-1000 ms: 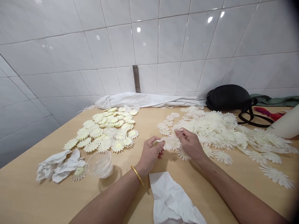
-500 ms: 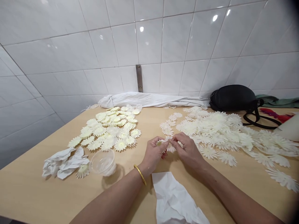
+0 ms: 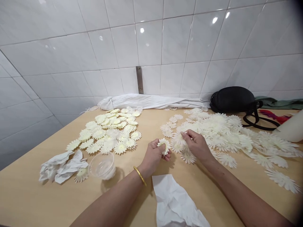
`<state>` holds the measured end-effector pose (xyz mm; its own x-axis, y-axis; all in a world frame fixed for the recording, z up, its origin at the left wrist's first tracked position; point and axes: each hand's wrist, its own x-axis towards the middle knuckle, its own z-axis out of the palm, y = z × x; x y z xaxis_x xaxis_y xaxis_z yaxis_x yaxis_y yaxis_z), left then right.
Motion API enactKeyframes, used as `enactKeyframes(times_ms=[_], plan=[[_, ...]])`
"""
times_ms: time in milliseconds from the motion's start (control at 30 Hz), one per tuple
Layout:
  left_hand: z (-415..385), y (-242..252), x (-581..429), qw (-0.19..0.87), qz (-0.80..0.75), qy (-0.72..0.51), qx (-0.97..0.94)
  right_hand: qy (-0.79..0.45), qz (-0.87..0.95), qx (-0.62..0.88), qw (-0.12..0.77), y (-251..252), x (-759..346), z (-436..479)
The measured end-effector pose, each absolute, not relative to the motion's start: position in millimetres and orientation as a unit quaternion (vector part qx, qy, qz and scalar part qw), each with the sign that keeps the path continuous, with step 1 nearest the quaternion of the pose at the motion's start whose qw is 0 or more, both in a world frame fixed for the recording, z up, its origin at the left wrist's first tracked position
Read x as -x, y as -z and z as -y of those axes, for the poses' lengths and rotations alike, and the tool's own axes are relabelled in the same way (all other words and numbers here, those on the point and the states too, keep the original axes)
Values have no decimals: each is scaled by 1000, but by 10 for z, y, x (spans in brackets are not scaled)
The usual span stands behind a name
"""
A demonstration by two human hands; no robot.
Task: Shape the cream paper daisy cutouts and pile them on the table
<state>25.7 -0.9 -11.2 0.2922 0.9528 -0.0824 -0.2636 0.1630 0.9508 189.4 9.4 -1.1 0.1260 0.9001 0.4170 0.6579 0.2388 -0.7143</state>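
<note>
My left hand (image 3: 153, 155), with a gold bangle on its wrist, is closed around a small white paper daisy (image 3: 164, 145) held just above the wooden table (image 3: 30, 195). My right hand (image 3: 196, 145) reaches into the near edge of a wide heap of plain white paper flowers (image 3: 227, 132); its fingers pinch at one of them. To the left lies a separate cluster of daisies with yellow centres (image 3: 111, 132).
A clear plastic cup (image 3: 103, 165) and crumpled white tissue (image 3: 60, 165) sit at the left; another tissue (image 3: 176, 205) lies near me. A white cloth (image 3: 151, 101), a black bag (image 3: 233, 99) with a strap, and a white roll (image 3: 292, 129) line the tiled wall side.
My hands had met over the flower in my left hand; now my right hand has moved away to the right, into the heap. The left hand still holds its daisy.
</note>
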Motion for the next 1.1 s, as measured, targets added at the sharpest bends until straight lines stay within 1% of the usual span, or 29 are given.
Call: enactKeyframes(times_ms=[133, 300, 467, 667, 767, 833, 933, 1100], plan=[[17, 100, -249, 644, -414, -443, -466, -116, 656, 589, 458, 21, -1859, -90], [24, 104, -242, 620, -426, -429, -500, -152, 638, 581, 483, 46, -1863, -98], [6, 119, -244, 649, -418, -420, -478, -252, 620, 533, 517, 92, -1848, -90], [-29, 145, -221, 645, -402, -454, -465, -382, 589, 465, 539, 99, -1813, -91], [-35, 140, -217, 655, -390, -467, -448, -441, 563, 443, 540, 86, -1798, -82], [-31, 125, -219, 658, -387, -463, -450, -459, 553, 445, 535, 87, -1793, -77], [-18, 92, -222, 651, -384, -462, -464, -443, 552, 465, 532, 107, -1799, -82], [-13, 80, -228, 642, -383, -476, -463, -325, 588, 520, 527, 139, -1829, -118]])
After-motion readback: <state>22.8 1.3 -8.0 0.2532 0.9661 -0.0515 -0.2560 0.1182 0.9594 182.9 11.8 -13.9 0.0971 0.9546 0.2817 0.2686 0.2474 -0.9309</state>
